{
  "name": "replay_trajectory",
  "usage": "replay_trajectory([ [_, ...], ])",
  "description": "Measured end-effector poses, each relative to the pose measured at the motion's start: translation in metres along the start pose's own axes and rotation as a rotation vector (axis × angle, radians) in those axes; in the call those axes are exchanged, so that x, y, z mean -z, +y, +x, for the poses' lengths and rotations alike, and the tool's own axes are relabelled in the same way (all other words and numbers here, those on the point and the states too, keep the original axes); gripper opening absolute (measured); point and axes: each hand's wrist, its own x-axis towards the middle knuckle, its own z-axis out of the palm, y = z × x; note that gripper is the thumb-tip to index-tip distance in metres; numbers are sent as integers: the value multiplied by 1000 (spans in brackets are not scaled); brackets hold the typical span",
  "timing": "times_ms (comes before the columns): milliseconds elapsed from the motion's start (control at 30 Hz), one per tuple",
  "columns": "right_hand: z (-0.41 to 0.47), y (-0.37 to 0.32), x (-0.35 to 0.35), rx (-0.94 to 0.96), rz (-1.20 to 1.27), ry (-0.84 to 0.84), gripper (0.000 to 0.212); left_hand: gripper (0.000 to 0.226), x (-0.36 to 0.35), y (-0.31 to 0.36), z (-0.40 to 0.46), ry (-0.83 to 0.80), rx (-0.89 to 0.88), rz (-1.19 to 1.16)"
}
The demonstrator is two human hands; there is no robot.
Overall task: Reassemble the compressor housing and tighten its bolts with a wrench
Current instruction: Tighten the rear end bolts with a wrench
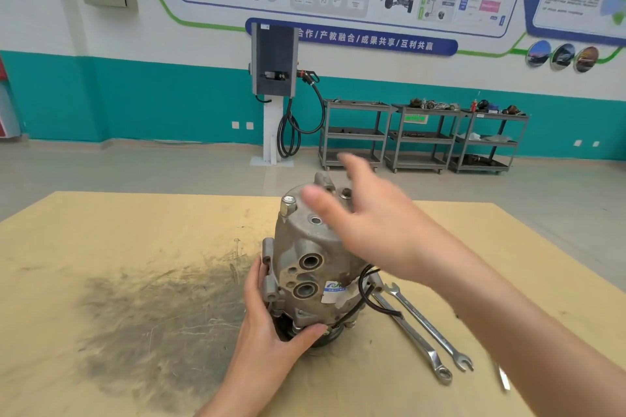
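Left hand (267, 322) grips compressor (306, 267) base; right hand (366, 223) spread, blurred, hiding housing top.

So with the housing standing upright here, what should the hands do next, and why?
Probably lower the right hand to one of the two silver combination wrenches lying on the tan tabletop beside the grey metal compressor housing. That hand hovers open above the housing holding nothing, while the left hand already steadies its base.
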Motion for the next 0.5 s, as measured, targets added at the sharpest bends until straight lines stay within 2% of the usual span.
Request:
replay_trajectory([
  [33,3,-5,-7,-12,-122,-38,96,116,0,1,0,2,8,4],
  [100,9,-9,-19,-32,-253,-12,88,116,0,1,1,-3,26,-2],
  [300,16,3,-30,26,-205,128,53,126,0,2,0,-57,50,-73],
  [500,21,22,-24,143,-154,118,52,126,3,4,-4,-34,8,-136],
])
